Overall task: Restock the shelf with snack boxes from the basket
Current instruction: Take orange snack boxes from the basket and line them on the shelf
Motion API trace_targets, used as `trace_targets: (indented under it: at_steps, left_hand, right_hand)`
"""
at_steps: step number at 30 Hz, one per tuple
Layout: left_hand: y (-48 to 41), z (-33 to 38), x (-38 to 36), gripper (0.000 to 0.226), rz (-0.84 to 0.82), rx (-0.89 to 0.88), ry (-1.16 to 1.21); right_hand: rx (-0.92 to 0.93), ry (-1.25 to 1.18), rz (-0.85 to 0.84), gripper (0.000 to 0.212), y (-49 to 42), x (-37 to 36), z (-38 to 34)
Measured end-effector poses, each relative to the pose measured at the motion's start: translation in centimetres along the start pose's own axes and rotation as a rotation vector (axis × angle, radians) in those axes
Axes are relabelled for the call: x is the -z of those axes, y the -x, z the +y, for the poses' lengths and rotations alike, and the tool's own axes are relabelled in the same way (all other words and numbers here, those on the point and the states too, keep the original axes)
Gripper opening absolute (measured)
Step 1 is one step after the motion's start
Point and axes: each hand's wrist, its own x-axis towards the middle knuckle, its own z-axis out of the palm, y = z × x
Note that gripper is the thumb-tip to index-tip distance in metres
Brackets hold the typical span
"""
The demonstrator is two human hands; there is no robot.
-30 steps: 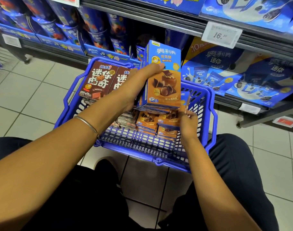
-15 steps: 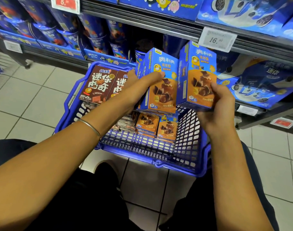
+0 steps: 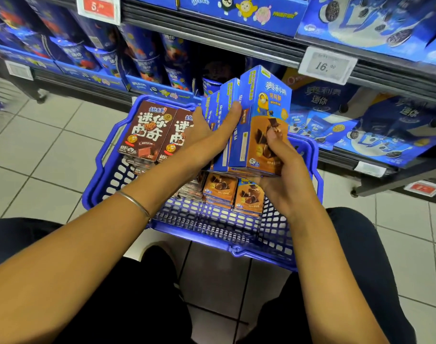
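Several blue-and-orange snack boxes (image 3: 260, 112) stand upright in a tight row above the blue plastic basket (image 3: 212, 234). My left hand (image 3: 207, 131) grips the row from its left side, thumb lying across the box tops' edges. My right hand (image 3: 281, 170) holds the nearest box, fingers under its base and thumb on its orange front. More orange boxes (image 3: 234, 192) lie flat in the basket. Two brown cookie boxes (image 3: 147, 130) stand at the basket's far left. The low shelf (image 3: 375, 160) lies just behind the basket.
Blue cookie tubs (image 3: 142, 58) and packs fill the lower shelf; large blue boxes (image 3: 375, 18) sit on the shelf above. Price tags (image 3: 327, 65) hang on the shelf rails. White floor tiles (image 3: 38, 150) spread to the left. My dark-trousered knees flank the basket.
My right hand lifted one more blue-and-orange box out of the basket and brought it left against the row that my left hand holds. The boxes now face edge-on.
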Motion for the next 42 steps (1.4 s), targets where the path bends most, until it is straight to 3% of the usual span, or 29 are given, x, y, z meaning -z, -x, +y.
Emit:
trace_targets:
  at_steps: [1, 3, 7, 11, 17, 19, 25, 29, 34, 36, 38, 41, 42]
  left_hand:
    - [-0.3, -0.2, 0.0, 0.133, 0.028, 0.024, -0.034]
    - [-0.8, -0.4, -0.1, 0.145, 0.075, 0.047, -0.057]
    - [-1.6, -0.5, 0.0, 0.129, 0.128, 0.074, -0.018]
    - [-2.0, 0.4, 1.4, 0.124, 0.063, 0.154, 0.144]
    - [3.3, 8.0, 4.5, 0.104, -0.043, 0.232, 0.210]
    - [5.7, 11.4, 6.0, 0.099, -0.035, 0.239, 0.241]
    - [14.2, 24.0, 8.8, 0.138, -0.028, 0.258, 0.480]
    - [20.3, 34.5, 10.1, 0.101, -0.048, 0.173, 0.589]
    - [26.6, 48.6, 10.8, 0.077, -0.017, 0.014, 0.568]
    - [28.7, 53.6, 10.7, 0.078, -0.029, -0.056, 0.571]
    - [30.6, 58.3, 10.3, 0.084, -0.036, -0.132, 0.577]
    - [33.4, 65.1, 9.5, 0.091, -0.030, -0.247, 0.615]
    - [34.3, 67.2, 9.3, 0.093, -0.041, -0.287, 0.626]
  right_hand:
    - [-0.004, -0.002, 0.001, 0.043, -0.1, -0.1, 0.1]
    - [-0.012, -0.012, 0.008, 0.041, -0.5, -0.3, 0.1]
    - [-0.044, -0.029, 0.021, 0.038, -1.5, -1.1, -0.6]
    - [-0.072, 0.061, 0.058, 0.026, -1.7, -3.3, -2.1]
    - [-0.149, 0.158, 0.117, 0.033, 2.9, -9.9, -9.4]
    - [-0.153, 0.196, 0.119, 0.037, 5.5, -12.6, -12.7]
    - [-0.139, 0.233, 0.116, 0.037, 14.1, -21.2, -24.2]
    - [-0.127, 0.168, 0.047, 0.041, 20.6, -26.7, -33.6]
    - [-0.103, 0.093, -0.067, 0.051, 27.9, -31.5, -44.6]
    - [-0.080, 0.123, -0.084, 0.058, 30.2, -33.3, -48.7]
    - [0.007, 0.167, -0.122, 0.047, 32.2, -34.8, -52.5]
    - [0.159, 0.206, -0.177, 0.015, 35.1, -37.1, -57.8]
    - [0.205, 0.198, -0.201, 0.016, 35.9, -37.7, -59.4]
